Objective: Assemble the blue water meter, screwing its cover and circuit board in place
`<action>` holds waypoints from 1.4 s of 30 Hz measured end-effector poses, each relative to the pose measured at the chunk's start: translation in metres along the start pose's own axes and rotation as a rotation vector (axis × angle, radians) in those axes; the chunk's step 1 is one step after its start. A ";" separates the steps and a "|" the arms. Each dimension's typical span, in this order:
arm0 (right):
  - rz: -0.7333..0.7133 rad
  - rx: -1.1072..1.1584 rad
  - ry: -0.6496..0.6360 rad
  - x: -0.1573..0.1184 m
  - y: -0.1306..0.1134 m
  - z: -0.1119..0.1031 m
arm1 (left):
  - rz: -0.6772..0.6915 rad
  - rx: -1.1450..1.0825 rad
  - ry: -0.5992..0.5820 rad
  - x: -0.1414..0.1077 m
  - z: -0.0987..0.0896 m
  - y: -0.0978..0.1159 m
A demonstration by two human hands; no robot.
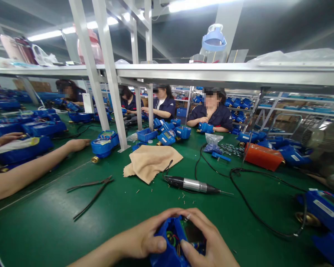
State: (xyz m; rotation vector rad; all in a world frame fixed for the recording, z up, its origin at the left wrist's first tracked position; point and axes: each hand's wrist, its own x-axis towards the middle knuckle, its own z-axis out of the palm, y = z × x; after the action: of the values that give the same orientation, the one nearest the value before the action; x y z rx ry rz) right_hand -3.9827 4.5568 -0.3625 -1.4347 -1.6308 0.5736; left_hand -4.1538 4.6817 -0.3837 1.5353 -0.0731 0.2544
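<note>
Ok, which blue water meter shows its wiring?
The meter between the left hand and right hand, open, showing circuit board and wires; the meter by the cloth is closed.

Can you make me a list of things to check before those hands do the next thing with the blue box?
Left hand and right hand both holding the blue plastic meter housing: ok.
Coloured wires tucked inside the housing: cannot tell, fingers hide part of them.
Electric screwdriver lying close by on the green mat: ok.
Small loose pieces gathered up: not ok, they lie scattered on the mat.
Black cord away from the hands: ok.
</note>
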 end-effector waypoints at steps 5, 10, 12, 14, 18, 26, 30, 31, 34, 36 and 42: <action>-0.034 -0.045 0.069 0.011 0.014 0.014 | -0.048 -0.074 -0.162 0.014 -0.036 -0.001; -0.073 0.057 -0.036 0.029 0.016 0.012 | -0.139 0.034 -0.194 0.008 -0.060 -0.010; -0.095 0.081 -0.086 0.036 0.020 0.010 | -0.120 -0.007 -0.152 0.004 -0.060 -0.013; -0.127 0.057 -0.108 0.041 0.025 0.009 | -0.088 -0.116 -0.123 0.002 -0.057 -0.015; -0.220 -0.090 -0.079 0.050 0.022 0.012 | -0.059 -0.193 -0.117 0.002 -0.053 -0.015; -0.365 -0.340 0.021 0.051 0.001 0.013 | 0.051 -0.058 -0.173 0.006 -0.058 -0.012; -0.329 -0.296 0.056 0.049 0.002 0.015 | 0.087 0.003 -0.146 0.006 -0.057 -0.017; -0.321 -0.274 0.066 0.048 0.003 0.016 | 0.089 0.008 -0.141 0.006 -0.057 -0.018; -0.283 -0.210 0.091 0.045 0.003 0.020 | 0.105 0.011 -0.134 0.005 -0.057 -0.022; -0.244 -0.164 0.094 0.043 0.002 0.021 | 0.121 0.025 -0.127 0.004 -0.057 -0.024; -0.182 -0.122 0.019 0.044 0.002 0.019 | 0.107 0.032 -0.089 -0.002 -0.056 -0.032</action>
State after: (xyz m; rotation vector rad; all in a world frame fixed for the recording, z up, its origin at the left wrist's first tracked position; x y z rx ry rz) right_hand -3.9957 4.6033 -0.3611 -1.3554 -1.7846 0.3611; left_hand -4.1553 4.7369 -0.4172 1.5763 -0.2232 0.2728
